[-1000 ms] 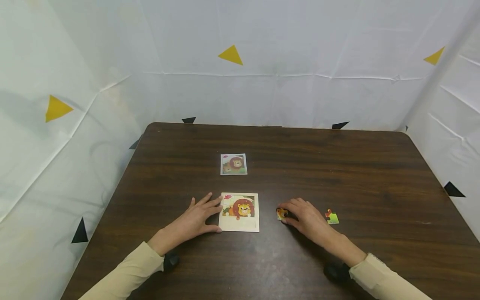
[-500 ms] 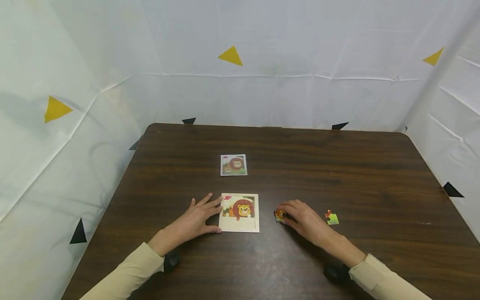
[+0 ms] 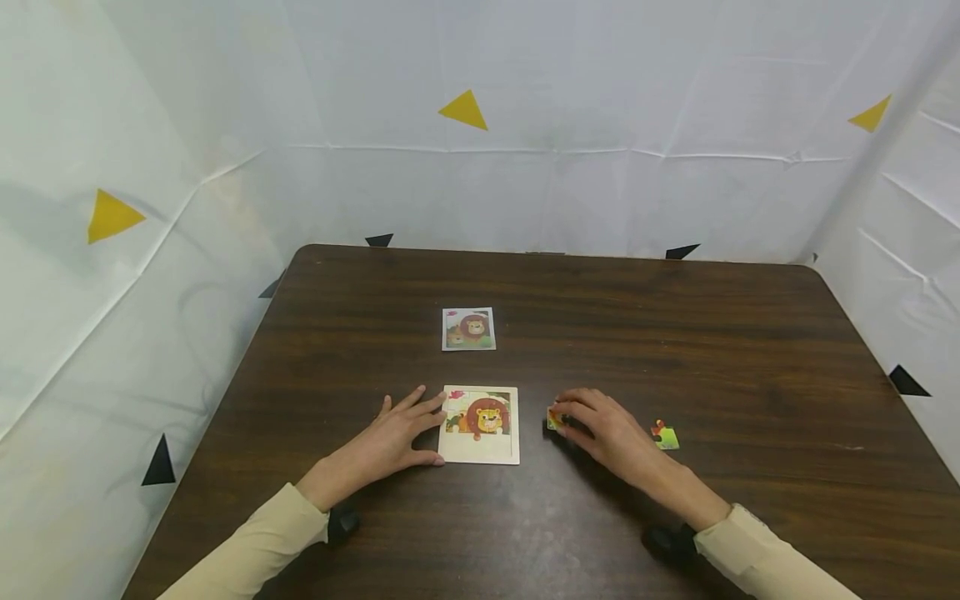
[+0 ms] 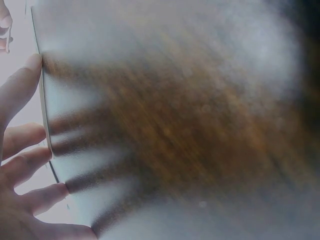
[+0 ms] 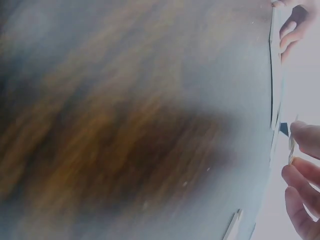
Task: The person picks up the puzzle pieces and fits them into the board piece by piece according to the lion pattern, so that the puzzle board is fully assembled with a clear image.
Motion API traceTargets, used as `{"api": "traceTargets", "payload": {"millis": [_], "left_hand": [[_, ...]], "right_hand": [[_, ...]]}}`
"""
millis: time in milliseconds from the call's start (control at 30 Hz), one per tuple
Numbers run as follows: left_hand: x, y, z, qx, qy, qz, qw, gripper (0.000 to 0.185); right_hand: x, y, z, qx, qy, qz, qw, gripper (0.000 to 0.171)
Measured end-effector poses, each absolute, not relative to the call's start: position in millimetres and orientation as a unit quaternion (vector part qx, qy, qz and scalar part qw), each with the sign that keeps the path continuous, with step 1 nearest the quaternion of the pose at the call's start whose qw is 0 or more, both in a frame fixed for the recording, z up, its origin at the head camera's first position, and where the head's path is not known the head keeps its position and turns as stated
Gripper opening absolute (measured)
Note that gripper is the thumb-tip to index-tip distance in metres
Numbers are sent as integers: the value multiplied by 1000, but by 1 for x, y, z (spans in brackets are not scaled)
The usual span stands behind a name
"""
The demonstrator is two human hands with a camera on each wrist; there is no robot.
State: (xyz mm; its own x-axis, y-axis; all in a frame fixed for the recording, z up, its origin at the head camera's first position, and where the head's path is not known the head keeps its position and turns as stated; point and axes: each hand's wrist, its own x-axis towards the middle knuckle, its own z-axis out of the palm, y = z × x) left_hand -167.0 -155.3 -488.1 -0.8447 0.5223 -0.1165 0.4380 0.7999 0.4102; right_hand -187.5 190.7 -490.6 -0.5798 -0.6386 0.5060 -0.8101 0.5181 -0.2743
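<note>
My left hand (image 3: 382,437) lies with fingers spread, its fingertips and thumb touching the left edge of a pale puzzle board (image 3: 480,452). Lion pieces fill the upper part of that board; its lower strip is bare. To the right of the board, my right hand (image 3: 611,437) pinches a small jigsaw piece (image 3: 553,419) between thumb and fingers. In the right wrist view the pinched piece (image 5: 292,147) appears edge-on, raised off the table. Another jigsaw piece (image 3: 665,437), green with red, lies right of my right hand.
A printed lion picture card (image 3: 468,329) lies behind the board on the dark wooden table (image 3: 750,350). White sheeting (image 3: 570,200) with yellow and black triangles hangs around the table's back and sides.
The piece in my right hand has come up off the table and tilted, shifting slightly left. My left hand and the board stay where they were.
</note>
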Motion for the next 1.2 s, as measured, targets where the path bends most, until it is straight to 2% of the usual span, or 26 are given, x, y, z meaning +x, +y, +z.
{"api": "traceTargets", "payload": {"millis": [600,867,1200], "left_hand": [[-167,-155,-487,254,942,185,120,68],[-167,-156,-487,255,942,183,120,69],[-166,-155,-486,260,941,188,112,67]], "right_hand": [[-189,176,-481,425,-852,263,158,39],[-190,169,-471,412,-863,260,131,35],[-191,157,-469,422,-855,271,135,30]]}}
